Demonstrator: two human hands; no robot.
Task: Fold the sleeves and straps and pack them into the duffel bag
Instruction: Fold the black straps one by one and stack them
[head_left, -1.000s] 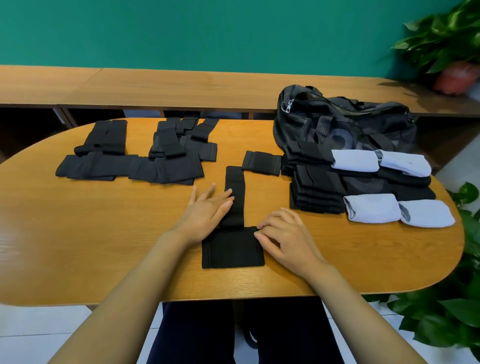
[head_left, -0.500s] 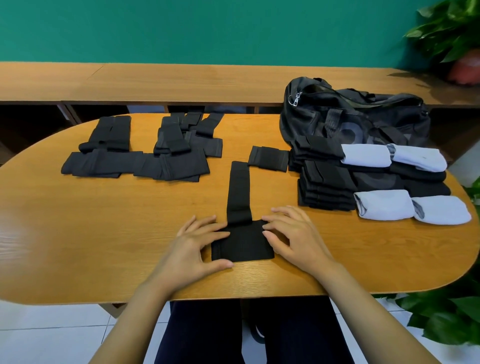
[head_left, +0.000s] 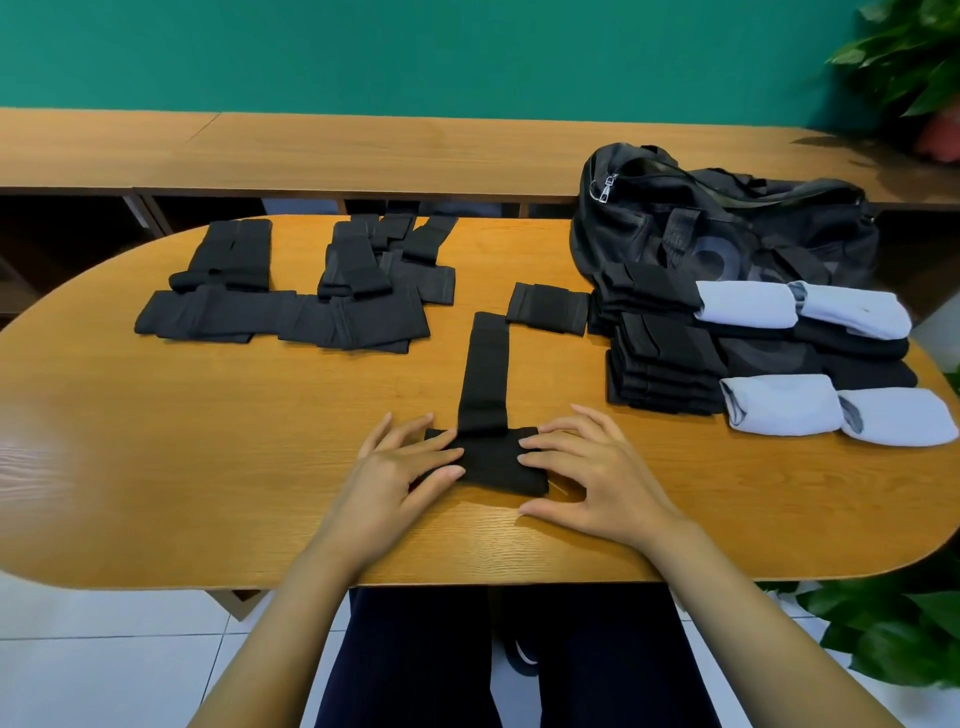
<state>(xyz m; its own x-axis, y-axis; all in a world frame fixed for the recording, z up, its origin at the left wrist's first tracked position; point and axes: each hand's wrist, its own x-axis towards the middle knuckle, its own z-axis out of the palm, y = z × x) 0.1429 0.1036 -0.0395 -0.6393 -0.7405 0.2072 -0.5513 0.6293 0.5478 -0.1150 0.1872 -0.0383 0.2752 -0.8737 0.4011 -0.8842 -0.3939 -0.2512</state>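
A black strap (head_left: 485, 374) lies lengthwise on the oval wooden table (head_left: 208, 467), its near end folded into a flat pad. My left hand (head_left: 402, 467) presses the pad's left edge with straight fingers. My right hand (head_left: 587, 473) presses its right edge, fingers spread. A black duffel bag (head_left: 727, 228) sits at the far right. In front of it are stacks of folded black straps (head_left: 665, 364) and light blue rolled sleeves (head_left: 779, 410). One small folded black piece (head_left: 548, 307) lies beside the stacks.
Unfolded black straps and sleeves (head_left: 291, 291) lie spread at the far left of the table. A long wooden bench (head_left: 363, 150) runs behind, against a green wall. Potted plants (head_left: 914, 57) stand at the right, one by the table's near right corner.
My left hand slid from the strap's middle down to the pad's left edge. My right hand shifted slightly and both now flatten the folded end, which looks shorter.
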